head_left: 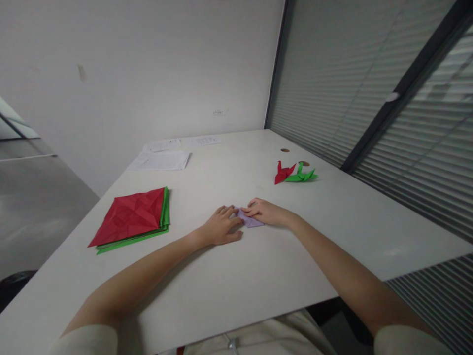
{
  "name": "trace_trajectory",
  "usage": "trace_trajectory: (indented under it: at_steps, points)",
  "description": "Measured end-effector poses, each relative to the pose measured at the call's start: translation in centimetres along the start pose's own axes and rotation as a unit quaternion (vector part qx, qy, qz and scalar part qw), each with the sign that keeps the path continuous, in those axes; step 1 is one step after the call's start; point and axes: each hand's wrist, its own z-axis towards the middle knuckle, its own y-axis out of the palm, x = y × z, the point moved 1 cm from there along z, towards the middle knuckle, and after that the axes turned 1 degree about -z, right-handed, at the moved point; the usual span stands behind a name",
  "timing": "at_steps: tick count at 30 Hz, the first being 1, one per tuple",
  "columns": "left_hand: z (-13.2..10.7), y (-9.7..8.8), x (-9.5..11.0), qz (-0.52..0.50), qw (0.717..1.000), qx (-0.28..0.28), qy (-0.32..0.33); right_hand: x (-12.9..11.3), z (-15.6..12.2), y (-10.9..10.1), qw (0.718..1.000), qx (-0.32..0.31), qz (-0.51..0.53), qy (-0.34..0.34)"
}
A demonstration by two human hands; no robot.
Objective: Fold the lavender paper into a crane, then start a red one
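Note:
A small folded sheet of purple origami paper [253, 222] lies on the table in front of me, partly covered by my fingers. My left hand [220, 226] holds its left edge down with bent fingertips, the thumb resting apart on the table. From the right, my right hand [266, 212] has its fingers pressed together on the paper's upper part. Further back on the right stand a red paper crane [284, 172] and a green paper crane [302, 175], touching or nearly so.
To the left lies a stack of creased red and green paper [135, 217]. Printed white sheets [162, 159] are at the back left of the white table [236, 281]. Two round holes pierce the tabletop near the right edge, beside a window with blinds [332, 98].

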Motion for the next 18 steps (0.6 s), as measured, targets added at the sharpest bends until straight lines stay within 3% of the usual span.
trace_trajectory:
  at_steps: [18]
  points:
    - [-0.35,0.76,0.74,0.007,0.999,-0.031,-0.01,0.24,-0.02,0.15,1.0,0.002,-0.007,0.009]
